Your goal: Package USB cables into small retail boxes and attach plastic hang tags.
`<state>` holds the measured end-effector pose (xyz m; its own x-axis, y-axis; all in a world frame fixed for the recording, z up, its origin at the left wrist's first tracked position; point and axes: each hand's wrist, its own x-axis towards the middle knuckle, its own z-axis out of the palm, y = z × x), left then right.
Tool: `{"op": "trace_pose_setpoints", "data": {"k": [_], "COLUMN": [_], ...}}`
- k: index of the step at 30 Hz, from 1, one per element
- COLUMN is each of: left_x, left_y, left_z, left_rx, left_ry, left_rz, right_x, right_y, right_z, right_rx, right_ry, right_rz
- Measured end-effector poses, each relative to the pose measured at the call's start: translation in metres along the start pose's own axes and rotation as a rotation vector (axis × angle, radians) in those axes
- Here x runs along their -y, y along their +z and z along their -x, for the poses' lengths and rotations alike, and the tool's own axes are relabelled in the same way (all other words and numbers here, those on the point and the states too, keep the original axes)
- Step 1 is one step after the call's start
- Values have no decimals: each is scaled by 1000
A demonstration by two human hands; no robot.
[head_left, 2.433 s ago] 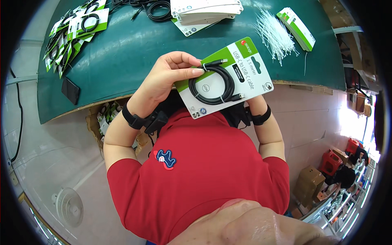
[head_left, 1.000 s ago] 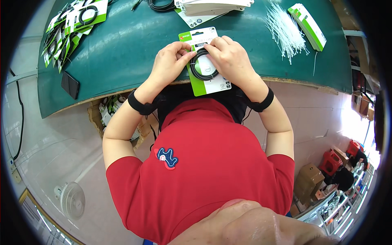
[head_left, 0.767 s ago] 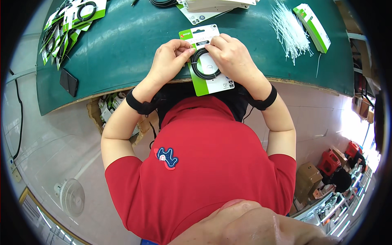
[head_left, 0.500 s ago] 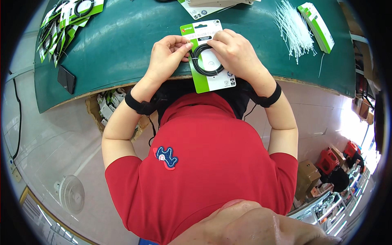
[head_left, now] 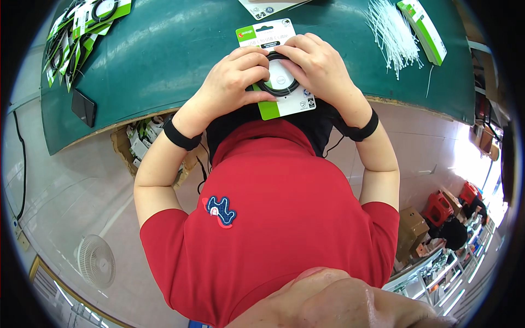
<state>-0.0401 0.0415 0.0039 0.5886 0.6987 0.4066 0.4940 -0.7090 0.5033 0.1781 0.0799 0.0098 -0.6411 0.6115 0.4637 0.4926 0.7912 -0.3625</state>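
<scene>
A white and green cardboard backing card point(head_left: 290, 106) rests at the near edge of the table, its lower end reaching over that edge. On its middle lies a coiled black cable point(head_left: 280, 93), partly covered by my fingers. My left hand point(head_left: 235, 79) is closed on the coil's left side, with the thumb low and the fingers curled over the top. Opposite it, my right hand point(head_left: 321, 66) grips the upper right part of the coil, thumb inside the ring. Whether a tie passes round the coil is hidden.
A pile of carded black cables point(head_left: 82, 41) lies at the far left, with a black phone point(head_left: 83, 107) nearer me. White cable ties point(head_left: 392, 38) spread at the right beside a stack of green and white cards point(head_left: 424, 30). More white cards point(head_left: 268, 7) lie at the back.
My left hand has shifted from pinching at the coil's upper left to wrapping round its left side. The right thumb now reaches inside the ring. The card has moved slightly away from me.
</scene>
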Motion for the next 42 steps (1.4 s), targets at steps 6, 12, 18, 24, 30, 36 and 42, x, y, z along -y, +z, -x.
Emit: {"op": "trace_pose_setpoints", "data": {"k": [6, 12, 18, 24, 30, 36, 42], "left_x": [5, 7, 8, 6, 0, 1, 1], "left_y": [5, 5, 3, 7, 6, 7, 7], "left_z": [1, 1, 1, 4, 7, 7, 8], "left_rx": [-43, -45, -56, -85, -88, -62, -77], "left_ry": [7, 28, 28, 4, -15, 20, 16], "left_rz": [36, 34, 76, 88, 72, 33, 58], "right_x": [11, 8, 2, -1, -9, -7, -6], "right_y": [-18, -16, -19, -17, -26, 1, 4], "right_z": [19, 22, 20, 24, 15, -12, -16], "right_rx": [155, 185, 185, 150, 210, 71, 162], "right_ry": [-85, -62, -71, -60, -46, -103, -160], "right_rz": [-304, -285, -315, -318, -449, 76, 147]}}
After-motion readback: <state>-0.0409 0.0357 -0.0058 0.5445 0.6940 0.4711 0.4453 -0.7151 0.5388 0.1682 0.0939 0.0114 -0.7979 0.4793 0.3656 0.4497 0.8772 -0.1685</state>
